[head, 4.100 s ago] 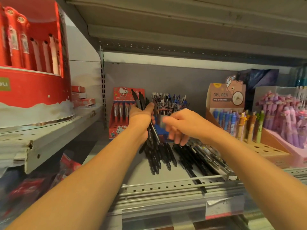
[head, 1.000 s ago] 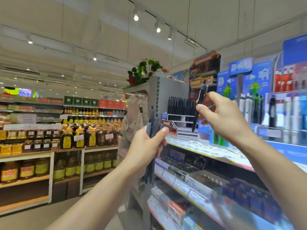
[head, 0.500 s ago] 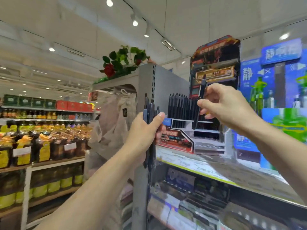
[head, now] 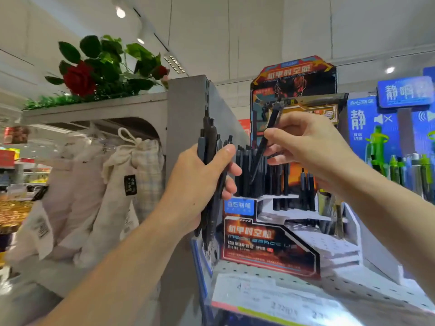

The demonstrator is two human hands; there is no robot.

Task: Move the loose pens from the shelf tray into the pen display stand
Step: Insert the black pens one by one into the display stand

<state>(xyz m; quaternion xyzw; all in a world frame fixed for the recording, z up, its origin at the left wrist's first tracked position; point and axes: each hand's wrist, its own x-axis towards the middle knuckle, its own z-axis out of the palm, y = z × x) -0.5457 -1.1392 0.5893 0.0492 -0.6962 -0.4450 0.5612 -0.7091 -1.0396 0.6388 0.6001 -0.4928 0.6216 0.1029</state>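
Reaching up from the lower edge of the view, both bare forearms rose toward the top shelf (head: 294,300), the left one slanting in from the bottom left and the right one from the far right. The left hand (head: 195,184) was upright with its back toward me, fingers and thumb clenched around a bundle of dark pens (head: 210,175); the pens stood nearly vertical, their clip ends poking above the thumb and their tips hanging below the heel of the palm. That hand sat just in front of the left corner of the pen display stand (head: 270,243).

A little farther in, the right hand (head: 313,149) was held higher, wrist bent down, its thumb and forefinger pinching a single black pen (head: 264,147). That pen was tilted, top leaning to the right, and its lower tip dipped among the row of black pens (head: 244,175) already standing in the stand's upper tier. I could not tell whether the tip had reached a hole. The other fingers of that hand curled loosely beneath.

The stand rested on the perforated shelf, its stepped white tiers mostly bare, with a tall printed backboard (head: 294,90) behind. To the left hung pale drawstring bags (head: 122,175), and an artificial rose (head: 78,80) lay on the shelving unit's top. Blue signage (head: 404,92) stood beyond on the right.
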